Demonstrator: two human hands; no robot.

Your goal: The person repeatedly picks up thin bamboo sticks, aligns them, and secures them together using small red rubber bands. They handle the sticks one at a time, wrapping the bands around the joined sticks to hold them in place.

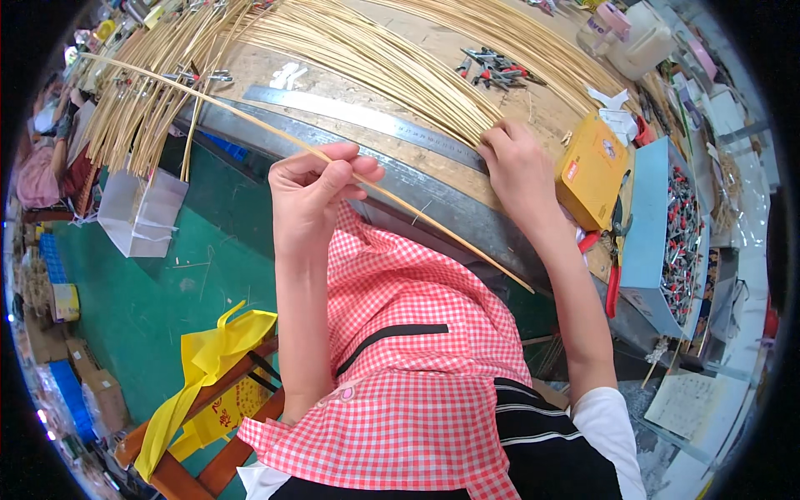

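Observation:
A long, thin, straw-coloured stick [265, 127] is pinched between the thumb and fingers of my left hand [315, 185]. It slants from the far left down to the right, passing in front of the bench edge and above my checked apron. My right hand [518, 167] rests on the bench with bent fingers, at the near ends of a fanned bundle of similar sticks [383, 62]. Its fingertips face away from me, so what they grip, if anything, is hidden. Beside them ends a steel ruler [358, 115], lying along the bench's front edge.
More sticks, clamped in clips, overhang the bench [425, 35] at the left [137, 125]. Loose clips [500, 71] lie behind the bundle. To the right stand a yellow box [590, 171], red-handled pliers [615, 258] and a blue box of clips [650, 225]. A wooden chair [221, 462] stands lower left.

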